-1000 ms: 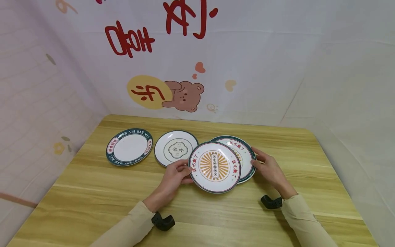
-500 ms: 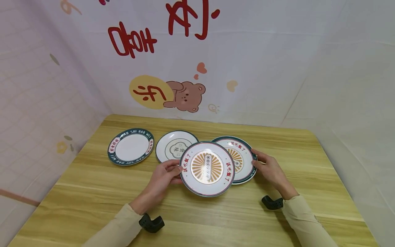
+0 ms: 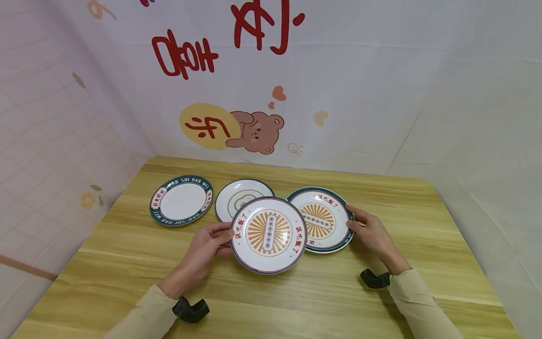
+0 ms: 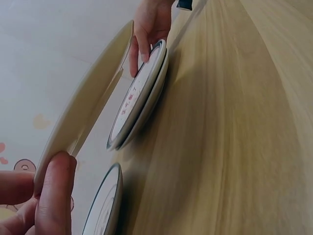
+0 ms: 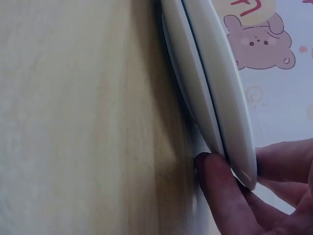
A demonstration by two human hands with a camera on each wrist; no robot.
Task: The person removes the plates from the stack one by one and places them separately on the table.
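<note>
My left hand (image 3: 199,254) grips the left rim of a white plate (image 3: 268,235) with an orange sunburst print. The plate is tilted and raised off the table; its pale underside shows in the left wrist view. My right hand (image 3: 374,238) holds the right rim of two stacked plates (image 5: 217,93). The upper one (image 3: 332,212) carries the same sunburst and a green rim, partly covered by the lifted plate in the head view. Thumb and fingers lie at the stack's edge in the right wrist view.
A plate with a flower-shaped emblem (image 3: 233,195) lies behind the lifted plate, partly hidden by it. Farther left is a plate with a wide green lettered rim (image 3: 182,201). Printed cloth walls (image 3: 360,94) border the wooden table (image 3: 296,306) at the back and sides.
My left hand has carried the sunburst plate left and slightly nearer, uncovering more of the stack and covering more of the emblem plate. The right hand keeps nearly the same place.
</note>
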